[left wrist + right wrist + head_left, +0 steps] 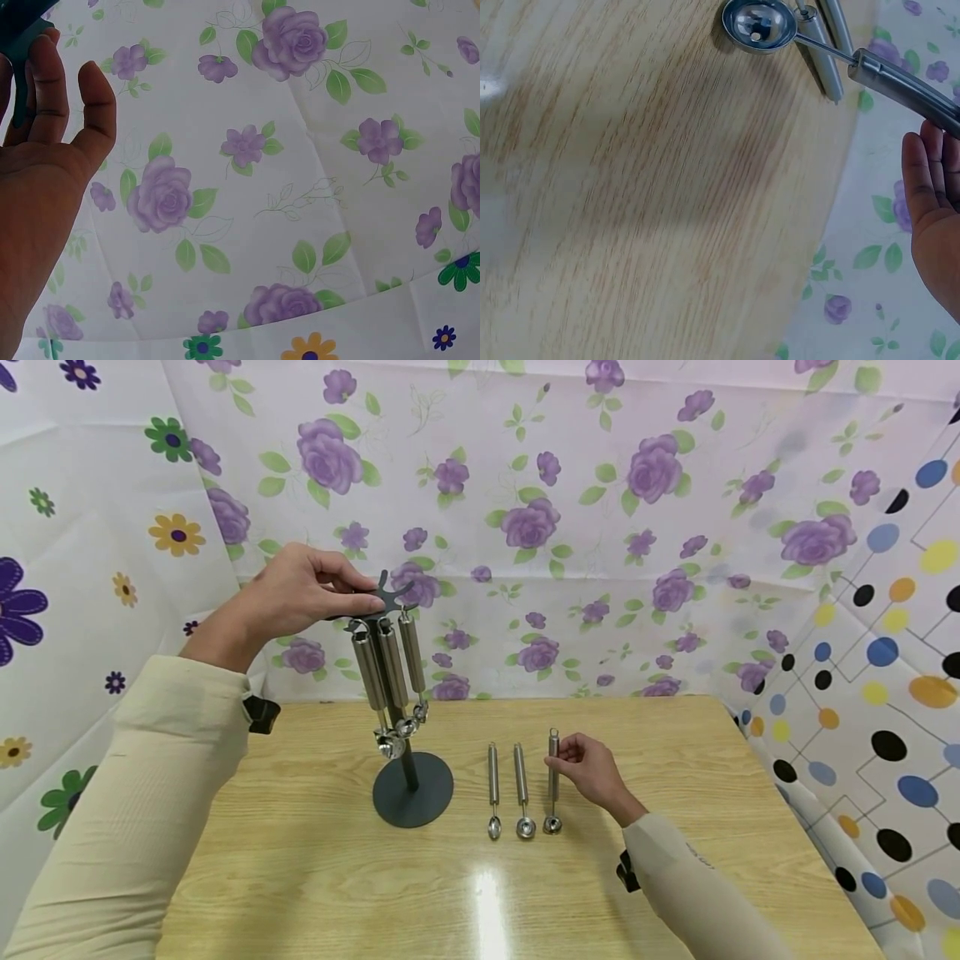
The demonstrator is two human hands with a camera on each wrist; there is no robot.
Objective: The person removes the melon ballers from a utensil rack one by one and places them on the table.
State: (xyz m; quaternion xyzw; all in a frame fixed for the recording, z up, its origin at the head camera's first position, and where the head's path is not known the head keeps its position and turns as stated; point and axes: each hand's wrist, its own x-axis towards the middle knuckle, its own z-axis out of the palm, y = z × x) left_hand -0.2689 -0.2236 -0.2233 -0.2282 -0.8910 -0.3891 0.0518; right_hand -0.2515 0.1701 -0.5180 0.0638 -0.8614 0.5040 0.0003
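Note:
My left hand (pixel 296 589) pinches the prong-edged top of a dark display stand (pixel 414 802). From its hooks several steel utensils (pixel 393 668) hang by their handle ends, small bowls downward. On the right, my right hand (pixel 596 772) holds a steel melon baller (pixel 553 789) by the handle, bowl end toward me. The right wrist view shows its round bowl (pixel 759 24), with a small hole, slightly above the table. Left of it lie a second round-bowled scoop (pixel 521 785) and a narrower oval-bowled one (pixel 493 781). In the left wrist view, a piece of the dark stand top (pixel 21 45) shows at the fingers.
Everything stands on a light wooden table (pixel 300 860). Behind it hangs a sheet with purple roses (pixel 531 527). A flower-patterned sheet (pixel 75 510) covers the left side and a dotted one (pixel 892 693) the right.

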